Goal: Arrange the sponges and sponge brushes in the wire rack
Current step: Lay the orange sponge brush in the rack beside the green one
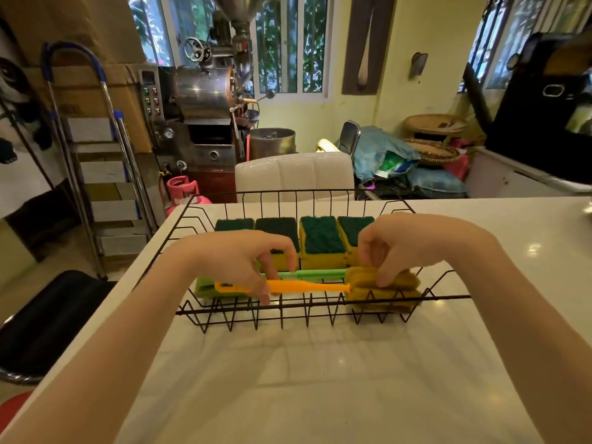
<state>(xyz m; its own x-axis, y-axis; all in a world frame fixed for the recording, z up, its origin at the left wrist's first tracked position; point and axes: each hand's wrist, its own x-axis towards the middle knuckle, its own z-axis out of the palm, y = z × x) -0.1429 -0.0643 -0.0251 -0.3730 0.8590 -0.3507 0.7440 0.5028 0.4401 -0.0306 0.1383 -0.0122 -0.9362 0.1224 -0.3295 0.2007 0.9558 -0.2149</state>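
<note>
1. My left hand reaches into the black wire rack on the white counter, fingers curled and pinched on the handle of the orange sponge brush. My fingers cover the middle of that handle, and I cannot tell how firmly they grip.
2. The orange brush lies flat along the rack's near side, its long axis running left to right: handle end to the left under my left hand, yellow sponge head to the right.
3. Just behind it lies the green sponge brush, parallel and pointing the same way. Its left end is partly hidden by my left hand.
4. Four yellow sponges with dark green scouring tops stand in a row along the rack's far side; my hands cover their lower edges.
5. My right hand presses down on the brushes' sponge heads with bent fingertips, closed loosely. Where one head ends and the other begins is hard to make out.
</note>
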